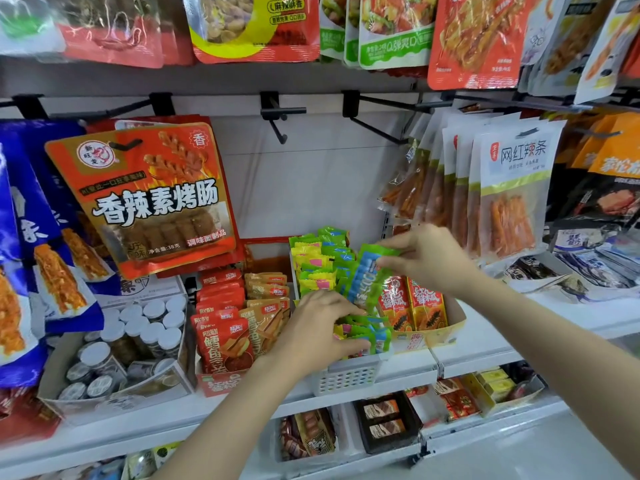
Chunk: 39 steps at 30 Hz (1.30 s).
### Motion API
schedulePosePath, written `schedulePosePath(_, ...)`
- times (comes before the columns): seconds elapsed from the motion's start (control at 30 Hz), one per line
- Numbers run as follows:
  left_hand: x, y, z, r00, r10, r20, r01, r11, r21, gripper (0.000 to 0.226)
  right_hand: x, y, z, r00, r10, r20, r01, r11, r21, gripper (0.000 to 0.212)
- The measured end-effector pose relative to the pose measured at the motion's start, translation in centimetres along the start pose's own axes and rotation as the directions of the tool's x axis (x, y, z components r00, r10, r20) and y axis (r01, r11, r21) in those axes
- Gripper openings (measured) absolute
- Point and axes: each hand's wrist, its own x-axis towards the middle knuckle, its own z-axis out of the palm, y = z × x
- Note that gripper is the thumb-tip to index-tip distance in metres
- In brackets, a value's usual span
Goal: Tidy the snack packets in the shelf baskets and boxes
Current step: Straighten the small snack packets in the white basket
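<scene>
A white perforated basket (346, 377) on the shelf holds several small green, yellow and blue snack packets (320, 268). My right hand (427, 258) pinches a green-and-blue packet (369, 275) by its top end, holding it upright over the basket. My left hand (320, 327) lies on the packets at the basket's front, fingers curled onto them; whether it grips any I cannot tell. Right of the basket stands a yellow cardboard box (446, 332) with red-orange packets (412, 304).
A red box of orange and tan packets (235, 327) sits left of the basket, then a box of white-capped jars (135, 337). Large hanging packets (149, 199) and empty black hooks (277, 123) are above. White hanging packets (509, 192) are close behind my right hand.
</scene>
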Motion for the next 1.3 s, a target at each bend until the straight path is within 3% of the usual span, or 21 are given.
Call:
schedulePosePath(0.2,-0.1,-0.1,0.4,1.0,-0.013,0.0,0.013,1.0,0.006,0.054,-0.8,1.5,5.8,0.981,0.099,0.168,-0.081,0.991,-0.108,0.027)
schedulePosePath(0.4,-0.1,-0.2,0.4,1.0,-0.009,-0.006,0.009,1.0,0.001,0.053,0.9,1.4,5.1,0.928,0.114,0.354,-0.046,0.98,-0.194,0.025)
schedulePosePath(0.53,-0.1,-0.4,0.6,1.0,-0.027,-0.004,0.026,0.999,-0.035,0.046,-0.4,2.0,6.6,0.956,0.153,0.252,-0.129,0.986,-0.107,0.016)
schedulePosePath(0.7,0.3,-0.7,0.4,0.998,0.04,0.048,-0.044,0.996,0.083,0.048,0.0,2.5,5.8,0.947,0.18,0.266,-0.206,0.976,0.069,0.014)
schedulePosePath(0.8,0.2,-0.7,0.5,0.998,0.042,0.04,-0.046,0.993,0.106,0.05,0.8,2.4,5.0,0.996,0.084,0.03,-0.079,0.989,-0.127,0.016)
schedulePosePath(0.87,0.1,-0.7,0.5,0.998,0.039,0.047,-0.045,0.991,0.124,0.05,1.2,1.9,5.7,0.997,0.058,0.048,-0.044,0.964,-0.263,0.025)
schedulePosePath(0.97,0.1,-0.6,0.4,0.998,0.036,0.042,-0.041,0.993,0.114,0.047,1.6,1.2,7.3,0.982,0.143,0.12,-0.079,0.902,-0.424,0.035)
schedulePosePath(1.03,0.1,-0.6,0.3,0.998,0.033,0.049,-0.038,0.993,0.116,0.046,1.7,1.0,8.1,0.976,0.187,0.109,-0.121,0.889,-0.442,0.034)
schedulePosePath(1.2,0.1,-0.6,0.2,0.998,0.024,0.057,-0.03,0.993,0.111,0.047,1.2,0.6,7.4,0.986,0.162,0.035,-0.142,0.933,-0.331,0.016)
schedulePosePath(1.3,0.2,-0.5,0.3,0.998,0.019,0.062,-0.027,0.993,0.116,0.048,0.5,0.2,3.5,0.998,0.052,0.034,-0.048,0.994,-0.093,0.012)
